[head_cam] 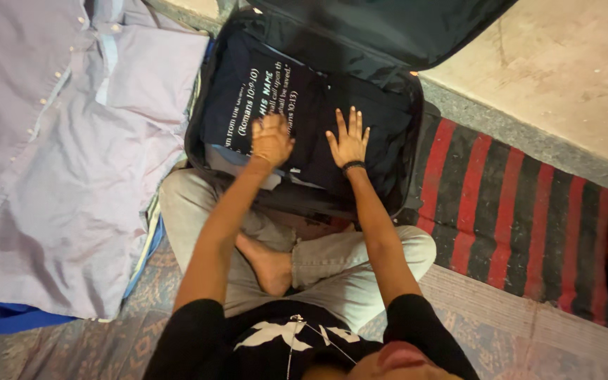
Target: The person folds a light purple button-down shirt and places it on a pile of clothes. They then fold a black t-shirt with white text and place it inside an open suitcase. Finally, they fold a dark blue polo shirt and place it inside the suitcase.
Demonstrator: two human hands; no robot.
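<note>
We rest both hands flat, holding nothing: our left hand [271,139] lies palm down with fingers loosely together, slightly blurred, and our right hand [348,138] lies beside it with fingers spread wide, a dark band at its wrist. Both press on the folded dark navy cotton T-shirt with white lettering [265,98], which lies directly under the palms and stretches away from us and to the left, its long side running roughly from our knees toward the far rim. Our left hand sits closer to the shirt's middle; our right hand lies at its right edge, on darker cloth next to it. The shirt fills the open black fabric suitcase [413,141], whose lid [388,28] tilts back at the far side. The case touches our crossed legs in pale grey trousers [346,264], one bare foot [270,267] tucked between them. To our left, well apart from the hands, a lilac buttoned shirt [65,155] lies spread out. To our right lies a red and black striped rug [515,218].
</note>
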